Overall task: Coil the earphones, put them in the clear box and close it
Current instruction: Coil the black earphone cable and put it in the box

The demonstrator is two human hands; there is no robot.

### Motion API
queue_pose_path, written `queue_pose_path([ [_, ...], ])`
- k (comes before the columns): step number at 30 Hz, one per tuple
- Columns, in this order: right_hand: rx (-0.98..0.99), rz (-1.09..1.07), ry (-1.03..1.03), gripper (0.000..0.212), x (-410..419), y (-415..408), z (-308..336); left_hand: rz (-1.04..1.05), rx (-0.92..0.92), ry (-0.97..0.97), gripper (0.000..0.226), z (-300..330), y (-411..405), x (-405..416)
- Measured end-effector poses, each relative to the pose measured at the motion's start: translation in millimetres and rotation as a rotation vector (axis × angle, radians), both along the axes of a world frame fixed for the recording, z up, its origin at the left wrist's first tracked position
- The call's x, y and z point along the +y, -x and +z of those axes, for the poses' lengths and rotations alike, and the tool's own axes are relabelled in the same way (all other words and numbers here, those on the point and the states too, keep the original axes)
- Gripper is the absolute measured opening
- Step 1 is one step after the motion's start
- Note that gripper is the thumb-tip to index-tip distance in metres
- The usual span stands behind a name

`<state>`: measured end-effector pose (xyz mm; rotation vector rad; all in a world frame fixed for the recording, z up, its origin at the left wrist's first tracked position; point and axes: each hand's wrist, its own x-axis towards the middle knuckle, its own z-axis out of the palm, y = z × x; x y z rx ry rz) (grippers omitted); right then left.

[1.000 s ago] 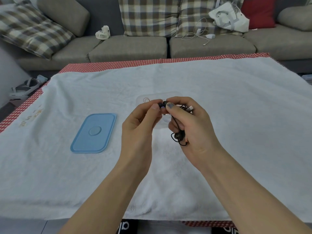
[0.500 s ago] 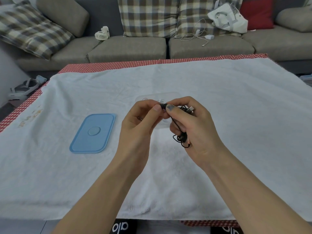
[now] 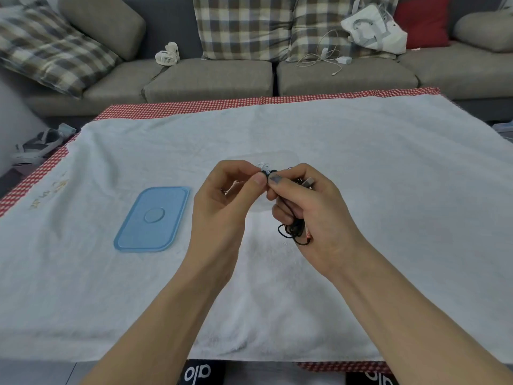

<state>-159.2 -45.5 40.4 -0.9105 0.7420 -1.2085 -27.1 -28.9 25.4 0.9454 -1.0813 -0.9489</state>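
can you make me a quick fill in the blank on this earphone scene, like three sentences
1. The blue lid lies flat on the white ____.
2. The coiled black earphones hang from the ____ hand.
3. The left hand pinches an ____ with its fingertips, above the clear box.

Missing words: towel; right; earbud

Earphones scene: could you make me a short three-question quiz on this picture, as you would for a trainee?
1. True or false: the blue lid lies on the clear box.
2. Which hand holds the bundled black earphones: A left, B right?
3. Fill in: the table is covered by a white ____.

Key:
1. False; the lid lies apart on the towel, to the box's left.
2. B; the right hand grips the bundle, while the left hand pinches an earbud.
3. Towel.
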Motion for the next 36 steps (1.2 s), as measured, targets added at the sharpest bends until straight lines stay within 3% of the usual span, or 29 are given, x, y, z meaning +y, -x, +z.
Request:
queue_pose_path([
  [13,-0.099,0.049,-0.05,0.013,2,-4,2,-0.154,0.317,-0.084,0.008,5,4,8],
  [24,-0.205,0.059,-0.111,0.012,6,-14,2,0.134,0.067,-0.03,0.016,-2,17,14],
  [36,-0.224,0.064,-0.115,0.023,11,-14,4,-0.03,0.12,-0.04,0.016,1,5,11],
])
